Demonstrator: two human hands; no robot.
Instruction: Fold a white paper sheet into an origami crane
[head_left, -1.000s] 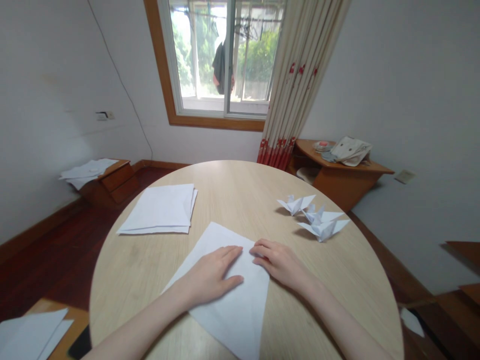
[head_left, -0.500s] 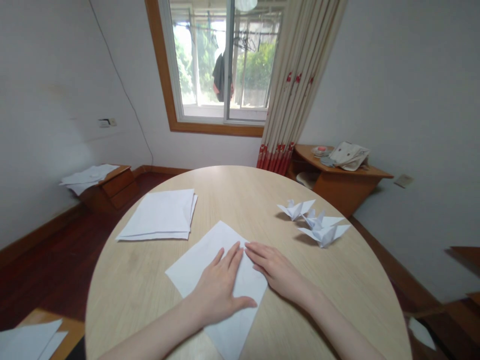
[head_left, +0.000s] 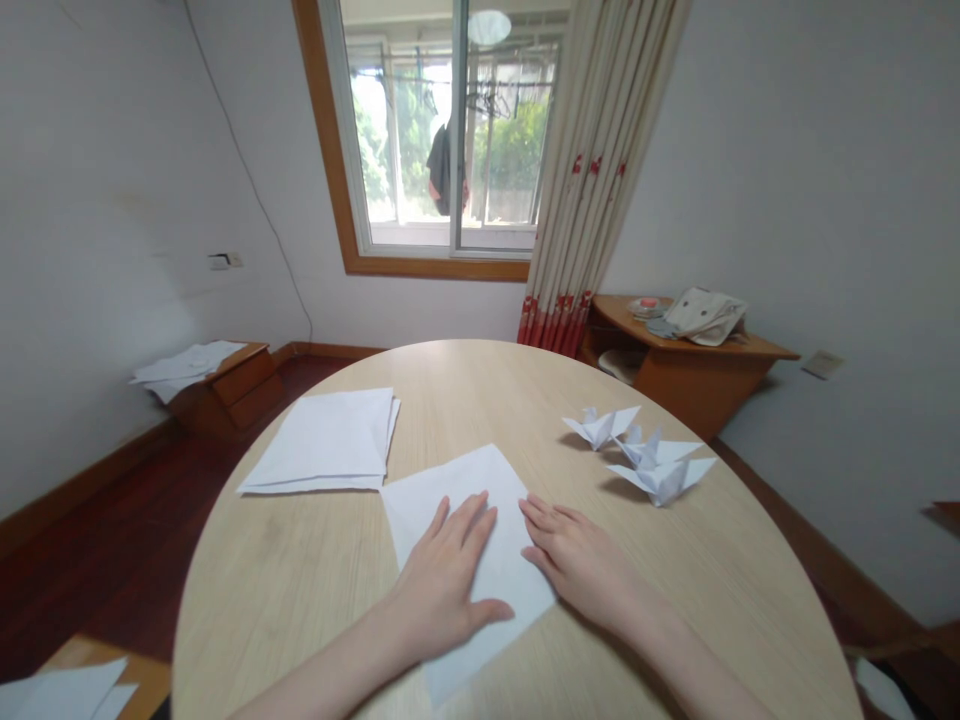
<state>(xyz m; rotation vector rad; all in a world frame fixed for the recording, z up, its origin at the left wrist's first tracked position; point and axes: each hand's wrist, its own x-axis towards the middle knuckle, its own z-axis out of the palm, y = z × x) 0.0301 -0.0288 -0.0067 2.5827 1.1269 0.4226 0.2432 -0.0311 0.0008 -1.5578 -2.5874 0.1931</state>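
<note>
A white sheet of paper point(head_left: 457, 490) lies flat on the round wooden table point(head_left: 300, 600), set at an angle in front of me. My left hand point(head_left: 448, 575) rests palm down across its middle, fingers stretched out and thumb spread to the right. On the sheet's right edge lies my right hand point(head_left: 574, 555), fingers extended and pointing to the left, the fingertips touching the paper. Neither hand grips anything. Part of the sheet is hidden under the left hand and forearm.
A stack of white paper point(head_left: 322, 440) lies at the table's left, touching or nearly touching the sheet's left corner. Several folded paper cranes point(head_left: 664, 480) stand at the right. Beyond the table are a wooden corner cabinet point(head_left: 690, 390) and a low drawer unit point(head_left: 244, 385).
The sheet has turned clockwise under my hands, its far corner shifting right and its left corner swinging up toward the stack. My right hand has moved slightly right. The camera view has shifted slightly.
</note>
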